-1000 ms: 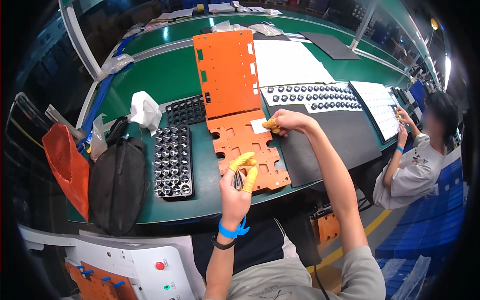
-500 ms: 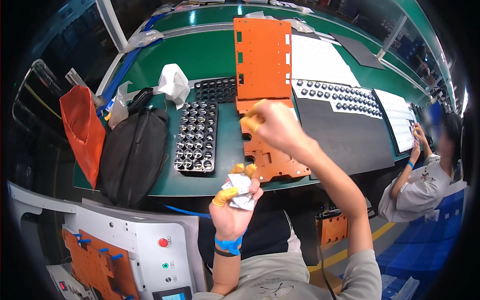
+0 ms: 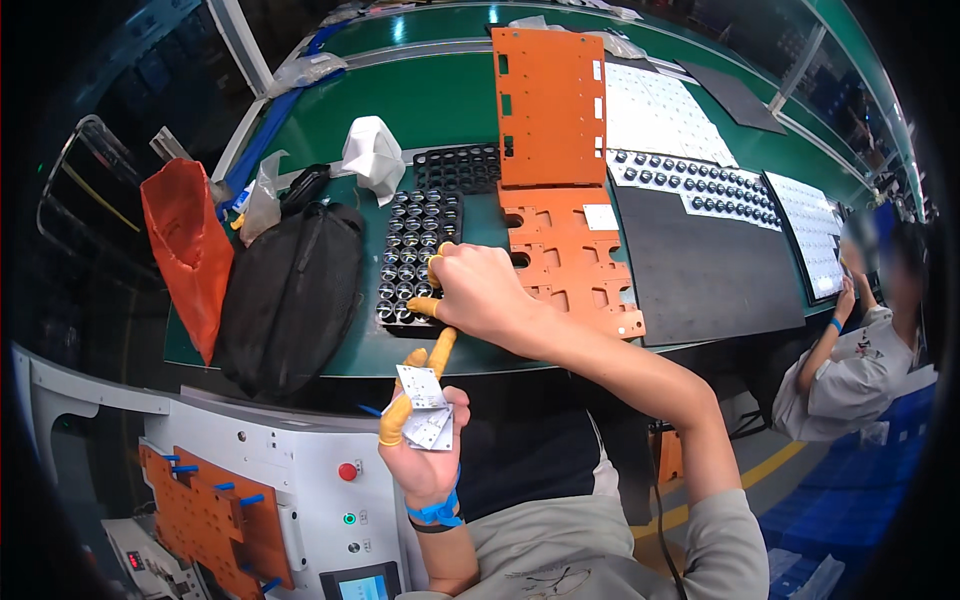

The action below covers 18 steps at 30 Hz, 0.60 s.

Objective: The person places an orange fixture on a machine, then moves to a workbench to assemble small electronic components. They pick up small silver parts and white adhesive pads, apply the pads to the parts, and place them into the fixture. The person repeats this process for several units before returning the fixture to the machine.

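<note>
My left hand (image 3: 420, 455) is closed around several small white square circuit boards (image 3: 428, 428), fanned out below the table's front edge. Yellow finger cots cover some fingertips on both hands. My right hand (image 3: 485, 295) reaches across to a black tray (image 3: 383, 322) filled with rows of round black cups with shiny insides. Its curled fingers are down at the tray's near right corner; what lies between them is hidden. Right of the tray is an orange hinged fixture (image 3: 560, 265) with its lid (image 3: 550, 110) standing up. One white board (image 3: 601, 217) lies at the fixture's far right corner.
A second black tray (image 3: 455, 170) lies behind the first. Left are a black bag (image 3: 290, 300), an orange bag (image 3: 185, 260) and a white container (image 3: 373, 160). Black sheets (image 3: 700, 270) and white panels with round parts (image 3: 690, 185) lie right. A co-worker (image 3: 850, 350) sits far right.
My right hand has moved from over the orange fixture left to the tray, uncovering the white board there. The left hand still holds its boards. The view has shifted slightly.
</note>
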### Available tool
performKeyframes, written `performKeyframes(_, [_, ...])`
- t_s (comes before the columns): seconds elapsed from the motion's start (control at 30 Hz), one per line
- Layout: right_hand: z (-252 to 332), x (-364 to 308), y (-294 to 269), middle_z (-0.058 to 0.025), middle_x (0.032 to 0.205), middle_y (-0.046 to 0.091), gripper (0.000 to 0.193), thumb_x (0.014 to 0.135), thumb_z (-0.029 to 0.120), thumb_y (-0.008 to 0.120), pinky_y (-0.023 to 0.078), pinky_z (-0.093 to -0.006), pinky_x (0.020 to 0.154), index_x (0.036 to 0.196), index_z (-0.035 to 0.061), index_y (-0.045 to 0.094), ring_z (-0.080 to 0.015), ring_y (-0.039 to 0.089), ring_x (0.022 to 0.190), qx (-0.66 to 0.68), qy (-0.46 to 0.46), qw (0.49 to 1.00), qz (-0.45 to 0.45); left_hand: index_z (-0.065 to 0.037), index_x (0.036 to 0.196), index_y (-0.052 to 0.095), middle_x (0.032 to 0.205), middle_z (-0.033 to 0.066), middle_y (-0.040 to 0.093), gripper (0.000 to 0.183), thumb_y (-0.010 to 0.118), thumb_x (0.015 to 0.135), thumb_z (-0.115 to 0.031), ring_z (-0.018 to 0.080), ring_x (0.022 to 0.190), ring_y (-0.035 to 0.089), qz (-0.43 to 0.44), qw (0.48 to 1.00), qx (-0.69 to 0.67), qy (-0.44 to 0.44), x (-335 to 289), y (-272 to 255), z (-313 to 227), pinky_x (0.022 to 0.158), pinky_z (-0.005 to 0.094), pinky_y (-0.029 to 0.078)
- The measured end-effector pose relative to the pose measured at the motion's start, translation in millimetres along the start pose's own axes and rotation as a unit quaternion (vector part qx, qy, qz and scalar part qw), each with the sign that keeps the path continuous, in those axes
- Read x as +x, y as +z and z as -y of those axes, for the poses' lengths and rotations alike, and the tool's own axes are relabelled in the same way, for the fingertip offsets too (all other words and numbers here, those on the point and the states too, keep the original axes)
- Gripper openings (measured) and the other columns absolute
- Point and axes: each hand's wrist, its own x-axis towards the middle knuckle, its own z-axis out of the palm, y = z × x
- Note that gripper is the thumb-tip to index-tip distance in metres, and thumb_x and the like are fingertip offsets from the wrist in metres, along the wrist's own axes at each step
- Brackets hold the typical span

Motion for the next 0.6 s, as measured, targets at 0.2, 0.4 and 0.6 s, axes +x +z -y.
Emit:
performKeyframes(0.2, [2.9, 6.2, -11.2, -0.0184, 0.08, 0.068, 0.024, 0.073, 0.022, 0.076, 0.05, -0.0462, 0.061, 0.075, -0.0016, 0.071, -0.0359, 0.068, 0.071, 0.005, 0.053, 0.996, 0.071, -0.003, 0.134, 0.055, 0.122, 0.0122, 0.064, 0.05, 0.055, 0.097, -0.037, 0.0253, 0.072, 0.059, -0.103, 0.995, -0.005, 0.014, -3.3, 19.2, 3.7, 0.062, 0.034, 0.047])
performKeyframes(0.4, [1.7, -7.3, -43.6, -0.0175, 0.078, 0.068, 0.029, 0.072, 0.026, 0.076, 0.051, -0.0434, 0.061, 0.079, -0.001, 0.068, -0.0352, 0.069, 0.072, 0.103, 0.08, 0.991, -0.039, -0.004, 0.136, 0.054, 0.124, 0.014, 0.064, 0.055, 0.049, 0.099, -0.045, 0.0197, 0.059, 0.048, -0.002, 1.0, -0.012, 0.013, 6.0, 12.7, 9.1, 0.052, 0.0307, 0.038])
performKeyframes(0.6, [13.2, -54.2, -88.4, -0.0098, 0.076, 0.063, 0.028, 0.075, 0.021, 0.078, 0.049, -0.0337, 0.06, 0.086, 0.0017, 0.062, -0.0211, 0.059, 0.065, 0.311, 0.053, 0.949, -0.005, -0.004, 0.138, 0.05, 0.118, 0.0139, 0.064, 0.059, 0.044, 0.1, -0.049, 0.0158, 0.055, 0.045, 0.072, 0.997, 0.022, 0.016, 15.6, 11.7, 20.6, 0.051, 0.0317, 0.037])
